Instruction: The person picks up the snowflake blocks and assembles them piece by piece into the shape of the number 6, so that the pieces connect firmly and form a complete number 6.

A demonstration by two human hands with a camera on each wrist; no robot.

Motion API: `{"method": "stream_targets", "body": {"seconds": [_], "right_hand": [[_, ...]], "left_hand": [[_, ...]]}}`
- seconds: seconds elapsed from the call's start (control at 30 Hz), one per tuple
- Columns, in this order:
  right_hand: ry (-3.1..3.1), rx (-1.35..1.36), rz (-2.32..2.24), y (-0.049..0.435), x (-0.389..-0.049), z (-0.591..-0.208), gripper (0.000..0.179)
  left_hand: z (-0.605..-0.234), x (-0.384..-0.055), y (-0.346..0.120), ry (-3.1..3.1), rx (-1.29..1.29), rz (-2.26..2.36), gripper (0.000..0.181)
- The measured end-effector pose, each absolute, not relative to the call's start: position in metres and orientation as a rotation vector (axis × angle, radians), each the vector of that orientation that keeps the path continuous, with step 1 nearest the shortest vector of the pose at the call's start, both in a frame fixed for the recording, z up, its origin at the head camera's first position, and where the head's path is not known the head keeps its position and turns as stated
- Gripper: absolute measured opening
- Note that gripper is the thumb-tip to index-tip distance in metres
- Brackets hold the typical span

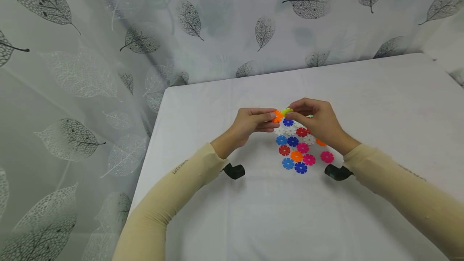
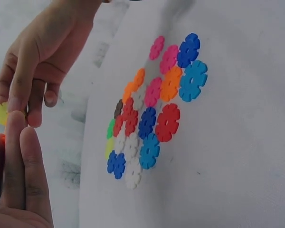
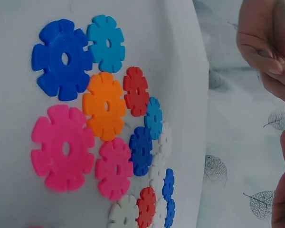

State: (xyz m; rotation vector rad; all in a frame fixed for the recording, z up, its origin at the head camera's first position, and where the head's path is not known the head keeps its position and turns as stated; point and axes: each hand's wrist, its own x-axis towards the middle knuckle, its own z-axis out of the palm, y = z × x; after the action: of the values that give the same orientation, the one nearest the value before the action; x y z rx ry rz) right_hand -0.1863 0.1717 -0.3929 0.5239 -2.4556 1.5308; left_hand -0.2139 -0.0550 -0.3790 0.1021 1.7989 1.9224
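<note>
My left hand [image 1: 244, 125] pinches an orange notched plastic disc [image 1: 277, 116], a flower-shaped linking piece, above the far end of the disc group. From the other side, my right hand [image 1: 317, 121] pinches a yellow disc [image 1: 286, 112] between thumb and fingers. Both discs meet edge to edge in the head view. In the left wrist view, the yellow disc [image 2: 1, 113] shows at the right hand's [image 2: 42, 57] fingertips, while the left hand's fingers hide most of the orange one. The right wrist view catches only a sliver of orange between the hands.
Below the hands, several loose discs lie flat on the white tablecloth [image 1: 203, 132], including blue [image 3: 62, 59], pink [image 3: 62, 148], red [image 2: 167, 122] and white ones. A pink disc [image 1: 327, 156] lies apart on the right. A leaf-patterned curtain [image 1: 217, 23] hangs behind the table.
</note>
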Motion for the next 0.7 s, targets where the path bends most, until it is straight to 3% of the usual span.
{"method": "stream_targets", "body": {"seconds": [0.47, 0.7], "right_hand": [[-2.276, 0.599, 1.58, 0.169, -0.184, -0.393, 0.017], [-2.377, 0.587, 1.559, 0.175, -0.181, -0.396, 0.015]], "left_hand": [[-0.368, -0.209, -0.046, 1.682, -0.043, 1.991, 0.027], [-0.374, -0.206, -0.047, 1.853, 0.123, 1.849, 0.025]]}}
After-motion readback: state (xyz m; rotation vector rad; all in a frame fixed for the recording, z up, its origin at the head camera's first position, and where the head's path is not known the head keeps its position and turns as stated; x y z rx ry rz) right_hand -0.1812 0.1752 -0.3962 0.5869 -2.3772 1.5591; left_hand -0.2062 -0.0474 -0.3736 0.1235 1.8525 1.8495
